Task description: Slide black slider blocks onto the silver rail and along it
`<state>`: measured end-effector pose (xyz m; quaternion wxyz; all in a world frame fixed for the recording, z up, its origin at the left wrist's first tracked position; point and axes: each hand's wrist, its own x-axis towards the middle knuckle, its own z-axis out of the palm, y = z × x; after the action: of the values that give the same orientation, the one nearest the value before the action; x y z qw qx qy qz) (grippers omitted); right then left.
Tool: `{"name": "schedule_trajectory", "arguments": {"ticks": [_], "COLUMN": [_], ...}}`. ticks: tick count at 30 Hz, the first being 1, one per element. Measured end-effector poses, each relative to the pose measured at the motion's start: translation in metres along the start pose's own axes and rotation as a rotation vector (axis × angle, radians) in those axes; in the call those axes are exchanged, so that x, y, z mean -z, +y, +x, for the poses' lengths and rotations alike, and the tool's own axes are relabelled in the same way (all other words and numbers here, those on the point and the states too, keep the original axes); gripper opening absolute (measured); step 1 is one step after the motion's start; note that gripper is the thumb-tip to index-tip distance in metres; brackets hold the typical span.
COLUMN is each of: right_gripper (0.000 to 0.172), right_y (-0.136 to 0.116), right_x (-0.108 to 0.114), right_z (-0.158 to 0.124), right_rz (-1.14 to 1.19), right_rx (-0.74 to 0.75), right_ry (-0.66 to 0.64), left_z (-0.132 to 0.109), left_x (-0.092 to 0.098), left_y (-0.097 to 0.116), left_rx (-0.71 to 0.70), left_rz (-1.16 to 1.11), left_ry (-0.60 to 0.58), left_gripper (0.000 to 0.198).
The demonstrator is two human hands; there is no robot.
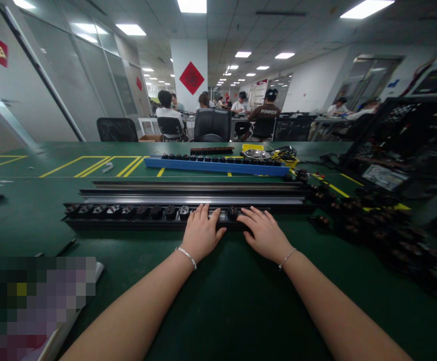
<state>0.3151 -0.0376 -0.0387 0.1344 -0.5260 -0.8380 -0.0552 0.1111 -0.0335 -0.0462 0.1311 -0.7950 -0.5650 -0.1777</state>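
Note:
A long black rail (128, 225) lies crosswise in front of me, with a row of small black round parts (142, 212) seated in its channel on the left. My left hand (202, 233) rests on the rail just right of that row, fingers stretched over it and thumb apart. One separate black round part (234, 213) sits in the channel between my hands. My right hand (266, 235) is spread at the right end of the rail, its fingertips at that part; whether they press on it I cannot tell. Neither hand is closed around anything.
More metal rails (188, 192) lie behind. Farther back are a blue rail (218, 166) with black parts, a metal dish (258, 154) and a yellow tray (252, 147). Black parts (387, 235) are heaped at right beside a dark rack (395, 140). A pixelated object (33, 311) lies front left.

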Motion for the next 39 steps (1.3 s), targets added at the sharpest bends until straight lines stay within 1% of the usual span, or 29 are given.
{"name": "schedule_trajectory", "arguments": {"ticks": [22,39], "right_gripper": [0.037,0.032], "right_y": [0.0057,0.0096], "right_x": [-0.0008,0.0034], "right_z": [0.0001,-0.0012], "right_rz": [0.012,0.015], "right_rx": [-0.011,-0.035], "right_ry": [0.035,0.043], "left_z": [0.0001,0.0009], "left_x": [0.0016,-0.0001], "left_y": [-0.0003,-0.0015], "left_rx": [0.002,0.006], "left_rz": [-0.014,0.004], "left_ry": [-0.010,-0.013], "left_gripper": [0.052,0.053]}}
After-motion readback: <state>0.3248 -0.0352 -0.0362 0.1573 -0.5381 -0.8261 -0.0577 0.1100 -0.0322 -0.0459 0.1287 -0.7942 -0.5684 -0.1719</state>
